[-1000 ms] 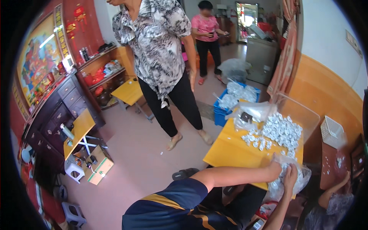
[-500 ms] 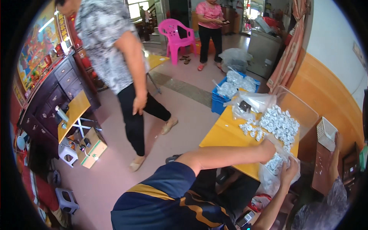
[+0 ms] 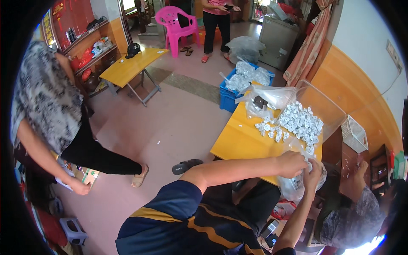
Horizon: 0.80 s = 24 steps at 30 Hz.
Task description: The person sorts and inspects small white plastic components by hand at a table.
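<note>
A clear plastic bag [image 3: 292, 189] hangs at the near right corner of the yellow table [image 3: 229, 146], with white pieces inside it. My left hand [image 3: 292, 164] is closed on the gathered mouth of the bag. Close beside it, my right hand [image 3: 313, 173] also grips the bag's mouth, fingers bent. Just beyond my hands lies a heap of small round white plastic parts [image 3: 301, 121], with several loose ones along its left side. The fingertips and the bag's opening are partly hidden by my hands.
A clear bag with a dark object [image 3: 260, 102] lies at the table's far end. Beyond stands a blue crate [image 3: 228, 98] of filled bags. At right are a white basket [image 3: 354, 134] and a co-worker's arm [image 3: 361, 174]. Another person [image 3: 51, 97] walks at left; one stands behind.
My hands have come closer together at the bag's mouth, which was spread wider with white parts showing. The walking person has moved left, and the view has shifted.
</note>
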Each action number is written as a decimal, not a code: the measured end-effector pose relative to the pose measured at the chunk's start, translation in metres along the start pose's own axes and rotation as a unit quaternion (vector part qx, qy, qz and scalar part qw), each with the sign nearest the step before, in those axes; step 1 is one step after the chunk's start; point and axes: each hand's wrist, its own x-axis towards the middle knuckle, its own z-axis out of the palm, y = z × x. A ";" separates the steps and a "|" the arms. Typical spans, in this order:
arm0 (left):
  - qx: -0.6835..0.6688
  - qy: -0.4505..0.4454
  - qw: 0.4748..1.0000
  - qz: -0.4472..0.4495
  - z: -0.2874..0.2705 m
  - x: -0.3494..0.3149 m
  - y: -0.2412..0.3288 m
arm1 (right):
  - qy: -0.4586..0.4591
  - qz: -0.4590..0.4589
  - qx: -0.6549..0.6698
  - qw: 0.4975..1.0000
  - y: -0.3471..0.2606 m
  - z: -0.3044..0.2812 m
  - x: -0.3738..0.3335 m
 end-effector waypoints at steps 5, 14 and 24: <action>-0.036 0.185 0.978 0.084 -0.003 -0.027 0.002 | 0.022 -0.005 0.024 0.999 -0.014 -0.005 -0.006; -0.101 0.230 0.957 -0.145 0.034 -0.167 -0.046 | 0.295 0.231 0.206 0.904 0.024 -0.020 -0.086; -0.184 0.276 0.897 -0.292 0.034 -0.204 -0.095 | 0.114 0.252 0.196 0.941 0.071 0.002 -0.181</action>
